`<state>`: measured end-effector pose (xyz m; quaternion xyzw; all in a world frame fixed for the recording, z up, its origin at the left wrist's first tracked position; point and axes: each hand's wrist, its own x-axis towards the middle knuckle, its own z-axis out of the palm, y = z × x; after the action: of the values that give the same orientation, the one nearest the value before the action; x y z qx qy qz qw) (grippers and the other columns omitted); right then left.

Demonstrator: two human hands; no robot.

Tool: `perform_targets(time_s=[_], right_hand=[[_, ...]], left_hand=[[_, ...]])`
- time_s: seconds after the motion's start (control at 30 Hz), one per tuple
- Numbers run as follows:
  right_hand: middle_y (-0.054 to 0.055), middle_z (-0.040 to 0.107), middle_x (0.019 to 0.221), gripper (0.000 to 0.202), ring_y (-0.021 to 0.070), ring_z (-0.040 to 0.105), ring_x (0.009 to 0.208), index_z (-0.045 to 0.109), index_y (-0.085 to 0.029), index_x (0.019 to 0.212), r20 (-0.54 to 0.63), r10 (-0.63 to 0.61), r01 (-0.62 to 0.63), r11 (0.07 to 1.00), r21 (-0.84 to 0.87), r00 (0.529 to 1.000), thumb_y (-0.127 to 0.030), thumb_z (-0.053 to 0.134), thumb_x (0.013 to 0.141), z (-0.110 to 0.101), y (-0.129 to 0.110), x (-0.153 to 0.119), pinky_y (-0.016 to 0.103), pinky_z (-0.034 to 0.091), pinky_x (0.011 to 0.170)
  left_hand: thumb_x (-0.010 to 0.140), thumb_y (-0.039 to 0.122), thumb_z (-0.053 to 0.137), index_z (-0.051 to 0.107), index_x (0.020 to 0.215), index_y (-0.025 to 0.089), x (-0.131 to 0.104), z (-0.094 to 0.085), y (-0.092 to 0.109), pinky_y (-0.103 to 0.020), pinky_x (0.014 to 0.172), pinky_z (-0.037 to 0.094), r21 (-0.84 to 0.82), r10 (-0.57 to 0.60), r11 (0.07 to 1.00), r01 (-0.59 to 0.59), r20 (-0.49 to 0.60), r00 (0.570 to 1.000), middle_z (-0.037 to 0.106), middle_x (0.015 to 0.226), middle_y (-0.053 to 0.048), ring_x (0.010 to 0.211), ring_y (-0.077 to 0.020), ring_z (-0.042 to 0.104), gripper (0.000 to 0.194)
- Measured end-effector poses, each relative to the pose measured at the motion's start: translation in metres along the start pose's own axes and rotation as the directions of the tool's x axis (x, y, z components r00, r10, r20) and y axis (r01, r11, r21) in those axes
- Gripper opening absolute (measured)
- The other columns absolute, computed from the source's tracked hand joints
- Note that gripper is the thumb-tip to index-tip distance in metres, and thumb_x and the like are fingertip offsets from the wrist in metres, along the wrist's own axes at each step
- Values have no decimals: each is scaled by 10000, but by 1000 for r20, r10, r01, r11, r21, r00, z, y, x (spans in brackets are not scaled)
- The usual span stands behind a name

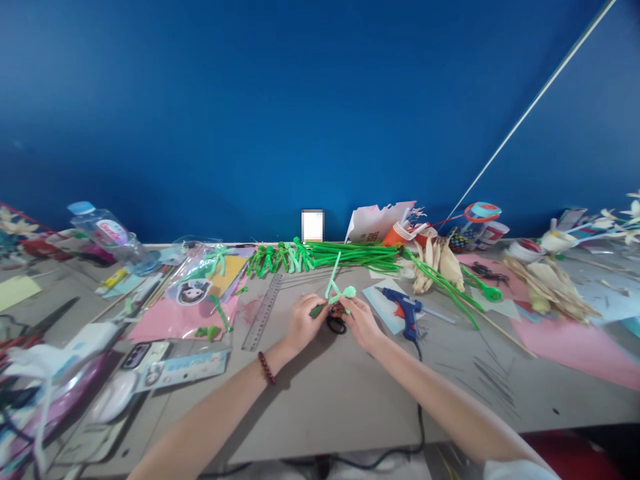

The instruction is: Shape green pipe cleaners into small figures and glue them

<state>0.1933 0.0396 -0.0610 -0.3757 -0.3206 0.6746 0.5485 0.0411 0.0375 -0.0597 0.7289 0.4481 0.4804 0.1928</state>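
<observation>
Grey tabletop [310, 400] fills the lower half of the frame under a deep blue wall [300, 100], and both bare forearms reach up across it from the bottom edge to meet at the middle. Left hand [301, 322], with a dark red bead bracelet [267, 368] at the wrist, is curled narrow, fingertips pinched on the lower end of a light green pipe-cleaner piece [336, 288]; right hand [361, 321] is curled the same way and pinches that piece from the other side. One stem of the piece slants up and away from the hands, with a small looped end just above the right hand. Dark scissors handles [337, 325] lie on the table between and just under the two hands. Behind the hands, a long bundle of green pipe cleaners [345, 255] lies across the middle of the frame, too many to count. One orange paper cup [397, 235] lies tipped at upper right of centre; its contents cannot be made out. One clear plastic bottle [107, 233] lies at the left. One blue glue gun [405, 310] rests just right of the right hand, and one metal ruler [263, 312] lies left of the left hand.
</observation>
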Motion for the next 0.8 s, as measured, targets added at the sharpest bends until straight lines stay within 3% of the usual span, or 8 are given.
perform_targets(time_s=[0.23, 0.37, 0.47, 0.57, 0.7, 0.8], right_hand=[[23, 627, 717, 203, 131, 567, 670, 684, -158, 695, 9, -21, 21, 1000, 3, 1000, -340, 748, 630, -1, 0, 1, 255, 494, 611], [-3, 569, 644, 246, 108, 514, 558, 608, -165, 617, 7, -38, 38, 999, -6, 999, -364, 752, 621, -1, -1, 1, 221, 422, 446], [-28, 535, 576, 271, 87, 474, 476, 596, -167, 659, -5, -18, 18, 1000, -18, 1000, -385, 751, 623, -2, -1, 2, 208, 383, 398], [-48, 498, 534, 290, 66, 444, 431, 575, -165, 643, -16, -9, 8, 999, -39, 1000, -398, 747, 627, -3, 0, 2, 194, 372, 390], [-64, 465, 498, 302, 54, 405, 392, 569, -170, 641, -32, -26, 23, 994, -108, 999, -423, 732, 637, -6, 2, 4, 183, 359, 370], [-63, 463, 480, 311, 59, 404, 383, 589, -166, 662, -29, -53, 47, 984, -169, 998, -443, 727, 632, -7, 4, 5, 185, 362, 361]], left_hand=[[832, 348, 537, 614, 727, 183, 1, 0, 2, -255, 656, 437, -61, -42, 997, 42, -12, 999, 593, 693, -19, 678, -141, 557, 210], [800, 327, 577, 628, 770, 173, 3, -2, 4, -271, 695, 448, -103, -103, 990, 99, -33, 994, 625, 755, -35, 737, -156, 574, 165], [806, 346, 552, 647, 787, 156, 6, -3, 2, -277, 670, 467, -229, -186, 954, 193, 52, 981, 654, 771, -61, 719, -162, 587, 213], [829, 380, 500, 646, 847, 138, 8, -3, -1, -262, 598, 478, -401, -276, 857, 323, 172, 946, 647, 714, -65, 632, -145, 581, 284], [752, 352, 614, 601, 1035, 154, 8, -3, -3, -241, 600, 486, -417, -330, 832, 366, 160, 931, 647, 786, -47, 653, -134, 587, 345], [752, 357, 623, 626, 974, 152, 7, -2, -3, -258, 630, 498, -389, -320, 849, 357, 157, 934, 664, 801, -55, 671, -144, 598, 302]])
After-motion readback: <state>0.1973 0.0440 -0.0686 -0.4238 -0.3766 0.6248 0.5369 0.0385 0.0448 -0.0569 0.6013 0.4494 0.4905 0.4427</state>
